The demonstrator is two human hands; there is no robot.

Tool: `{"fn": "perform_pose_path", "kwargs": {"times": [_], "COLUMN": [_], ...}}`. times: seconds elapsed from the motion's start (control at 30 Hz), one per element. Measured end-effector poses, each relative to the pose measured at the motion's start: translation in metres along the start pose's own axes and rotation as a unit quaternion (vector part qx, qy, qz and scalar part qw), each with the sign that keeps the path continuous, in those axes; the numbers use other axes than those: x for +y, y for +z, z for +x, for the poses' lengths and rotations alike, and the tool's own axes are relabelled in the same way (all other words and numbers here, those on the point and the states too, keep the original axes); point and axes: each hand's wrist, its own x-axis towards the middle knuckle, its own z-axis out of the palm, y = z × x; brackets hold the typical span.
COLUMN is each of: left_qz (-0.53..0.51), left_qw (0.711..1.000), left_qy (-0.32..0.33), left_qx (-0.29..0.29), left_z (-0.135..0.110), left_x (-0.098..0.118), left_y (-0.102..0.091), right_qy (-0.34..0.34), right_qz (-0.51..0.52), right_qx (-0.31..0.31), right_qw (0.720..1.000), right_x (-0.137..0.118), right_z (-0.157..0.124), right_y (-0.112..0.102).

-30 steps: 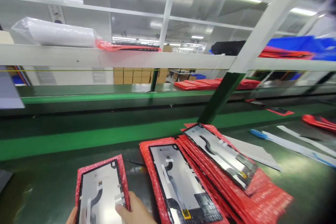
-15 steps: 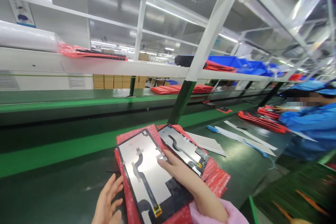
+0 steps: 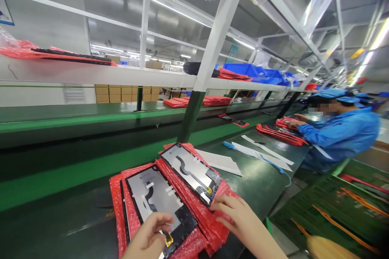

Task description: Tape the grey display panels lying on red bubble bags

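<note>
Flat display panels in red bubble-wrap sleeves lie fanned on the green bench. The near panel point(image 3: 159, 202) shows a silver back, a dark flex cable and a gold connector. My left hand point(image 3: 148, 236) rests on its lower end, fingers curled onto the surface, gripping nothing. A second panel point(image 3: 191, 172) lies higher on the red stack point(image 3: 209, 218). Beside that panel's lower corner, my right hand point(image 3: 240, 220) lies on the red wrap, its fingers stretched out and slightly spread.
A green conveyor belt point(image 3: 60, 170) runs behind the stack. White paper sheets point(image 3: 219, 162) and a blue-handled tool point(image 3: 227, 145) lie to the right. A person in blue point(image 3: 337, 133) works farther along at more red sleeves. A green crate point(image 3: 340, 206) stands at lower right.
My view swung right. My right hand slid off the panels down onto the red wrap, and my left hand came onto the near panel's lower end. The person in blue is more in view.
</note>
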Motion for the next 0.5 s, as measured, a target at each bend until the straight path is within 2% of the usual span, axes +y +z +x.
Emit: {"fn": "perform_pose_path", "kwargs": {"times": [0.07,0.13,0.23,0.37,0.43,0.5], "left_qz": [-0.015,-0.044,-0.09,-0.119,-0.128,-0.131], "left_qw": [0.999,0.994,0.983,0.98,0.979,0.979], "left_qy": [-0.042,-0.095,-0.155,-0.155,-0.151,-0.149], "left_qx": [-0.027,-0.011,0.029,0.046,0.043,0.04], "left_z": [0.018,0.035,0.053,0.071,0.077,0.08], "left_x": [0.006,0.011,0.016,0.021,0.022,0.023], "left_y": [0.018,0.036,0.055,0.064,0.064,0.064], "right_qy": [-0.05,-0.074,-0.05,-0.001,0.006,-0.017], "right_qz": [-0.001,0.018,0.07,0.143,0.129,0.085], "right_qx": [0.028,0.047,0.034,-0.003,0.008,0.031], "right_qw": [0.998,0.996,0.996,0.99,0.992,0.996], "right_x": [0.004,0.007,0.009,0.012,0.017,0.023], "right_z": [-0.002,-0.003,-0.004,-0.001,0.002,0.005], "right_y": [0.006,0.009,0.007,0.002,0.001,0.002]}}
